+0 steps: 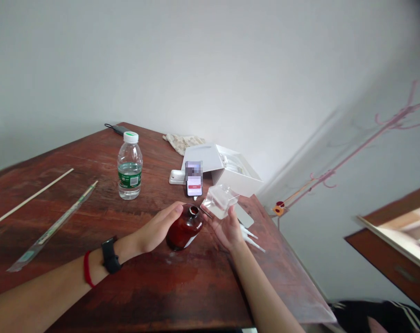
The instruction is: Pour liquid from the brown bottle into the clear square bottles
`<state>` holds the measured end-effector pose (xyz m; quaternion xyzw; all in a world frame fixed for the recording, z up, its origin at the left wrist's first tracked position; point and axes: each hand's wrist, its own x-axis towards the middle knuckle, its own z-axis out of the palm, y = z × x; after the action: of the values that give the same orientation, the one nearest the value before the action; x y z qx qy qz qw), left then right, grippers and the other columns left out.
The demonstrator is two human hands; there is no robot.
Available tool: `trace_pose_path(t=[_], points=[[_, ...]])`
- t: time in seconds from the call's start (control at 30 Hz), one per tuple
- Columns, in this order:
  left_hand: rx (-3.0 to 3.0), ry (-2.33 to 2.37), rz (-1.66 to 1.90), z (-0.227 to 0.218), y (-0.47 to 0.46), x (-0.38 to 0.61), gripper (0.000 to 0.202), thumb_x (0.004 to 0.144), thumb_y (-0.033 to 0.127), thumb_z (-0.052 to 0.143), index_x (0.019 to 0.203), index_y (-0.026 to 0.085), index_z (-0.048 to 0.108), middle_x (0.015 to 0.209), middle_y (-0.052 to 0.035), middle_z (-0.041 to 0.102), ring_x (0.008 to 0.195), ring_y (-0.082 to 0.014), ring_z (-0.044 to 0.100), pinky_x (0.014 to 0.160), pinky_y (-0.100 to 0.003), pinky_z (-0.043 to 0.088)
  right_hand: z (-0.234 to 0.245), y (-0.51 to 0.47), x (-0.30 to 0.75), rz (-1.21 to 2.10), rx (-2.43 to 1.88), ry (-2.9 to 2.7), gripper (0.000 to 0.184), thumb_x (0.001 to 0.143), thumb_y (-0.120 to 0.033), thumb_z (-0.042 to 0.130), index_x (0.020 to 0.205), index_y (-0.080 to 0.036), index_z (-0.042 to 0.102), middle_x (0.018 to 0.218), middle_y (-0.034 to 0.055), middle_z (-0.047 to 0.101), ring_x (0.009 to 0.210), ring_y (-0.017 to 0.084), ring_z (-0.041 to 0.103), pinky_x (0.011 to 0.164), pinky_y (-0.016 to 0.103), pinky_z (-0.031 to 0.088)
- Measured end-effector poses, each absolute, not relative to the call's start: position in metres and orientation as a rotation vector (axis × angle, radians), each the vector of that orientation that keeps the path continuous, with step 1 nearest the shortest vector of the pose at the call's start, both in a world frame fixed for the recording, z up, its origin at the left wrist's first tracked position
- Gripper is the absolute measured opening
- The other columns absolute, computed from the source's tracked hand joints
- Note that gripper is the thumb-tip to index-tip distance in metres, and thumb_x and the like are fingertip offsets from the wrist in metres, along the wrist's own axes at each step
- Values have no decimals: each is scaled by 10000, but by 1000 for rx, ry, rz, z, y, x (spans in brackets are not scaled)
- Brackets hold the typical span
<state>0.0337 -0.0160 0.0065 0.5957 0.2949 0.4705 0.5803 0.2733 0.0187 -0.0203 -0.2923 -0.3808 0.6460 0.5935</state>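
Note:
My left hand is wrapped round the shoulder of a brown glass bottle, which has no cap on its mouth and tilts a little over the table. A clear plastic container is gripped in my right hand, just right of the bottle's neck. Its thumb lies against the container's near side and the fingers are below. Bottle and container are close together; whether they touch I cannot tell. A phone with a lit screen stands behind them.
On the left are a capped water bottle, a bare chopstick and a wrapped pair. A white box, a cloth and a white case stand behind. White pointed tips lie right; a pink coat rack leans beyond the table.

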Motion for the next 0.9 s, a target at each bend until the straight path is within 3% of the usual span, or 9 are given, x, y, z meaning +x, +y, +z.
trace_pose_path(t=[0.23,0.5,0.9], points=[[1445,695,1098,11,-15,33,569,994,731,504,1094,215,722,1168,-87,783,1119,-307,682,1055,-392,494,-23,20,275,1510,-682,-915,538,772,-675,825,1186,-343,740,1218,32,796,1112,299,756,884,428,611],[1461,713,1096,13,-17,32,624,969,783,490,1103,221,725,1177,-84,786,1139,-312,683,1059,-389,501,-20,19,274,1548,-679,-880,534,761,-681,838,1137,-308,763,1087,17,829,959,251,788,770,345,611],[1411,596,1076,9,-17,32,725,954,818,471,1232,204,739,1269,-104,778,1231,-336,670,1149,-435,457,-13,18,271,1575,-634,-851,566,696,-652,898,1076,-249,786,1112,33,814,814,191,723,674,284,594]])
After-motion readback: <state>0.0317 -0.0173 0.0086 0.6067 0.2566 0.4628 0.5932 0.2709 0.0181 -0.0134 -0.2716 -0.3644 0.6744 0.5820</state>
